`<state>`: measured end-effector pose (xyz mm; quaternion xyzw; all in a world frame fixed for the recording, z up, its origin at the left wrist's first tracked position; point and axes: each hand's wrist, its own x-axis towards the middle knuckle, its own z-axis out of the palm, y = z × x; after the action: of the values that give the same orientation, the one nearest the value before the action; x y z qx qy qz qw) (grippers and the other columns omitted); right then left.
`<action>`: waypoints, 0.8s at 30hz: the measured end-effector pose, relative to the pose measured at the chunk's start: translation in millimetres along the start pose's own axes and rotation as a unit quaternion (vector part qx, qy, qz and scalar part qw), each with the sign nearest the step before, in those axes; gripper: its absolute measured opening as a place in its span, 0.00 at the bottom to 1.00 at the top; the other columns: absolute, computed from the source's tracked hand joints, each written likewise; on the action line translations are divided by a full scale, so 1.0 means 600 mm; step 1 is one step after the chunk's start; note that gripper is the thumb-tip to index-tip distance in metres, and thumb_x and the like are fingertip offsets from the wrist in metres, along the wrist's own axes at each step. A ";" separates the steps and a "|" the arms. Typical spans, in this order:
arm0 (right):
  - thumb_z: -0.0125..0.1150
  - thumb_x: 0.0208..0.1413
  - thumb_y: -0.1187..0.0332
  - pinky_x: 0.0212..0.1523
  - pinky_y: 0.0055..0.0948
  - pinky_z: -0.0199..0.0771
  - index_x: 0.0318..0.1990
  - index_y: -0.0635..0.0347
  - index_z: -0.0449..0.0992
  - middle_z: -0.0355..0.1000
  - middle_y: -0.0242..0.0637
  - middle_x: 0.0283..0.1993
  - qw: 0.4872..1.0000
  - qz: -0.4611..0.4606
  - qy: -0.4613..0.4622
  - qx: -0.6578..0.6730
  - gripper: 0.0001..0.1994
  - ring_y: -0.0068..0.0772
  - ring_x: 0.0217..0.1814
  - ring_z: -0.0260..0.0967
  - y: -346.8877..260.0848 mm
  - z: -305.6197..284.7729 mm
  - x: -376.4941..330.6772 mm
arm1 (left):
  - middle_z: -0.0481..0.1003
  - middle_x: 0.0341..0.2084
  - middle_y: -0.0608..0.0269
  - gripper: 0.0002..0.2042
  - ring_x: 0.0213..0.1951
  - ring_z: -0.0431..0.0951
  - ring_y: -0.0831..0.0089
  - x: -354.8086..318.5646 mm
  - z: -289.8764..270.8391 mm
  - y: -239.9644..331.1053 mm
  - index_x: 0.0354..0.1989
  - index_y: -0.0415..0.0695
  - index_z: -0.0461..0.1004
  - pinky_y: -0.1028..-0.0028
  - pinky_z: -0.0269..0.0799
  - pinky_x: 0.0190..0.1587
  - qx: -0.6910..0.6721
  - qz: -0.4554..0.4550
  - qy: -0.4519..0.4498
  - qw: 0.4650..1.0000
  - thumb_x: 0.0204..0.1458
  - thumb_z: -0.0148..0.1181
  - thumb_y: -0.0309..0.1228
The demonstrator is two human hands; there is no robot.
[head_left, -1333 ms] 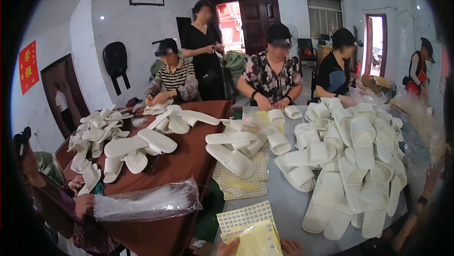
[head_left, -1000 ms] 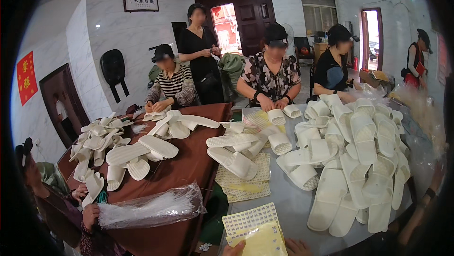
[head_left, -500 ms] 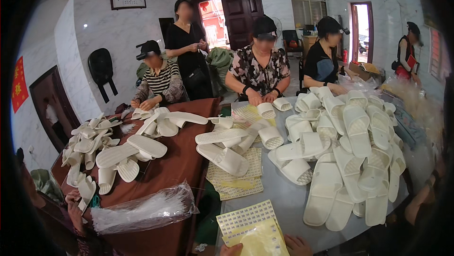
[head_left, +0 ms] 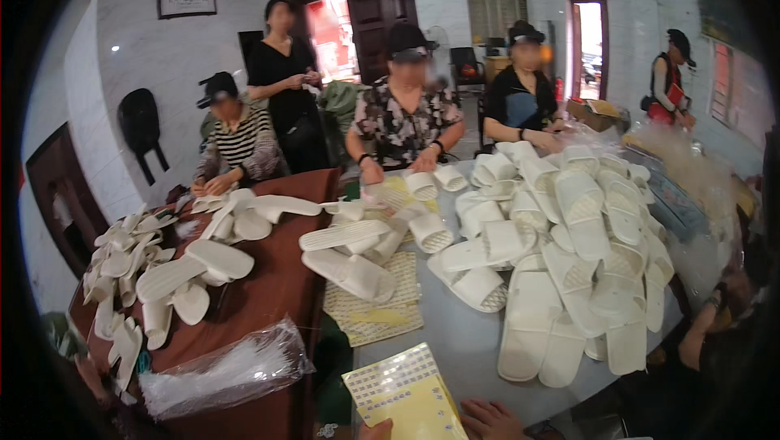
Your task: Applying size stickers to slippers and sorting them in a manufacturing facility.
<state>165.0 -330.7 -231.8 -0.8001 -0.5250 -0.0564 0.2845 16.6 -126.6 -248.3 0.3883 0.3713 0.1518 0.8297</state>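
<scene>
At the lower edge, the right hand lies with fingers loosely spread, not clenched, its fingertips touching the right border of a yellow sheet pack; the left hand shows only as a sliver at the pack's lower edge, so whether its fingers grip cannot be told; the pack rests on the near end of the grey table, its dotted upper sheet showing above the plain yellow one.

Left of it, a clear plastic bag of white strips lies on the near end of the brown table. Further in, patterned yellow sheets lie under a pair of white slippers; a large heap of white slippers covers the right of the grey table; loose white soles spread over the brown table.

Beyond, three seated people and one standing person are at the far side, hands on the goods.
</scene>
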 end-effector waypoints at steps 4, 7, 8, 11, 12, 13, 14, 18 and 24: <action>0.55 0.51 0.63 0.56 0.43 0.60 0.49 0.56 0.71 0.63 0.44 0.57 1.000 -0.001 0.005 0.005 0.18 0.46 0.56 0.62 -0.003 0.005 -0.001 | 0.73 0.42 0.58 0.16 0.43 0.72 0.68 -0.011 0.005 0.009 0.45 0.32 0.69 0.72 0.68 0.46 -0.033 0.023 -0.027 0.999 0.55 0.47 0.33; 0.55 0.51 0.63 0.57 0.43 0.60 0.49 0.57 0.71 0.64 0.44 0.56 1.000 0.004 0.011 -0.006 0.18 0.46 0.57 0.61 0.001 0.011 -0.004 | 0.73 0.40 0.59 0.16 0.41 0.73 0.69 -0.014 -0.005 0.012 0.45 0.32 0.70 0.72 0.68 0.44 0.243 0.142 -0.047 0.958 0.56 0.46 0.32; 0.55 0.51 0.63 0.57 0.43 0.59 0.49 0.57 0.71 0.64 0.44 0.56 1.000 0.005 0.010 0.002 0.18 0.46 0.57 0.61 -0.001 0.009 -0.003 | 0.74 0.40 0.58 0.15 0.40 0.73 0.68 -0.006 -0.012 0.003 0.44 0.32 0.70 0.72 0.68 0.43 0.143 0.104 -0.042 0.983 0.56 0.45 0.32; 0.55 0.51 0.63 0.58 0.43 0.58 0.49 0.57 0.71 0.63 0.43 0.56 1.000 0.007 0.001 0.012 0.18 0.45 0.57 0.61 -0.002 0.006 -0.004 | 0.74 0.38 0.56 0.14 0.38 0.73 0.67 0.007 -0.018 -0.020 0.43 0.32 0.70 0.71 0.69 0.41 -0.016 0.065 -0.018 0.998 0.58 0.43 0.30; 0.56 0.50 0.63 0.58 0.44 0.58 0.50 0.57 0.70 0.63 0.43 0.57 1.000 0.006 -0.005 0.005 0.18 0.45 0.58 0.60 0.000 0.008 -0.002 | 0.74 0.38 0.54 0.14 0.38 0.73 0.66 0.002 -0.017 -0.020 0.43 0.32 0.70 0.70 0.69 0.41 0.031 0.103 -0.009 0.994 0.58 0.42 0.30; 0.56 0.50 0.63 0.58 0.44 0.57 0.50 0.57 0.70 0.63 0.43 0.57 1.000 0.007 -0.015 -0.003 0.18 0.45 0.58 0.60 -0.001 0.009 -0.003 | 0.74 0.38 0.52 0.14 0.39 0.73 0.65 -0.009 -0.009 -0.013 0.43 0.32 0.70 0.70 0.69 0.41 0.076 0.135 0.001 0.988 0.59 0.42 0.29; 0.56 0.50 0.63 0.58 0.44 0.57 0.50 0.56 0.70 0.62 0.43 0.57 1.000 0.007 -0.017 -0.003 0.19 0.45 0.59 0.60 -0.001 0.008 -0.003 | 0.74 0.38 0.51 0.14 0.39 0.73 0.64 -0.018 0.003 0.001 0.44 0.31 0.70 0.70 0.69 0.42 0.128 0.147 0.010 0.981 0.59 0.41 0.29; 0.56 0.49 0.60 0.56 0.42 0.59 0.51 0.51 0.70 0.63 0.38 0.58 0.999 0.002 -0.028 -0.038 0.20 0.39 0.58 0.62 -0.002 0.007 0.003 | 0.75 0.36 0.49 0.14 0.39 0.74 0.60 -0.041 0.026 0.028 0.44 0.30 0.70 0.69 0.69 0.43 0.287 0.226 0.041 0.930 0.59 0.41 0.29; 0.56 0.50 0.60 0.55 0.38 0.60 0.52 0.45 0.70 0.63 0.33 0.58 0.996 0.004 -0.045 -0.073 0.19 0.33 0.58 0.62 -0.009 -0.006 0.013 | 0.75 0.33 0.47 0.13 0.38 0.74 0.54 -0.023 0.017 0.021 0.41 0.29 0.72 0.66 0.68 0.44 0.223 0.220 0.002 0.950 0.56 0.46 0.28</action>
<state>164.3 -324.5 -223.5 -0.8228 -0.5283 -0.0570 0.2014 15.0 -131.3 -227.6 0.6352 0.3029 0.2451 0.6669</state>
